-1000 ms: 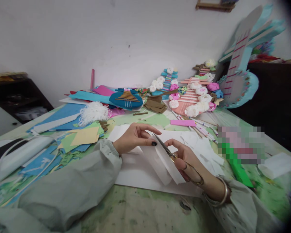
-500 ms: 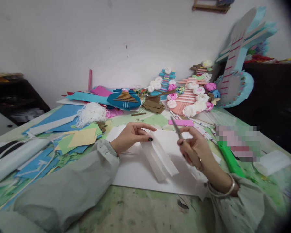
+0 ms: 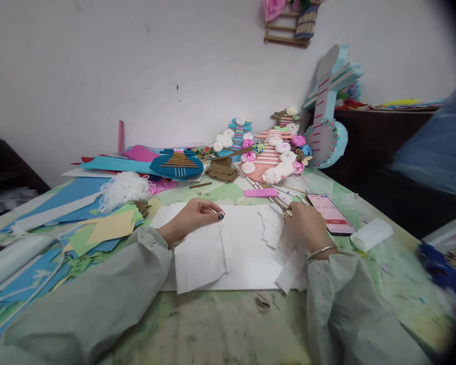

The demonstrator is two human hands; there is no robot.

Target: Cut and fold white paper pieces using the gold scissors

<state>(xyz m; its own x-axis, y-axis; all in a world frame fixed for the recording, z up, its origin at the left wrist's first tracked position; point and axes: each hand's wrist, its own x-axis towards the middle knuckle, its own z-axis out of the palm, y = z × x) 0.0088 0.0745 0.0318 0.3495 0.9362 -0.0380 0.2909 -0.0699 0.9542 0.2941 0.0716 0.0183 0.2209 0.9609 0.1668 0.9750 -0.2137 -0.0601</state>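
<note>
Left of your left hand [image 3: 195, 219] on the table [image 3: 189, 329] lie the yellow paper [image 3: 111, 227] and, farther off, the white string bundle [image 3: 125, 191]. Your left hand pinches the top edge of the folded white paper [image 3: 200, 259], thumb against fingers. That paper hangs from your fingertips toward you, over the white sheet [image 3: 246, 256]; it looks nearly square, so no long axis stands out, but the fold at its right side runs away from you. Your left hand is by far the nearer to it. The scissors [image 3: 280, 203] lie at your right hand's [image 3: 307, 226] fingertips, blades pointing away and leftward; you may be gripping them, but I cannot tell. Scraps [image 3: 289, 264] sit just below that hand, the phone [image 3: 333, 217] just to its right.
</note>
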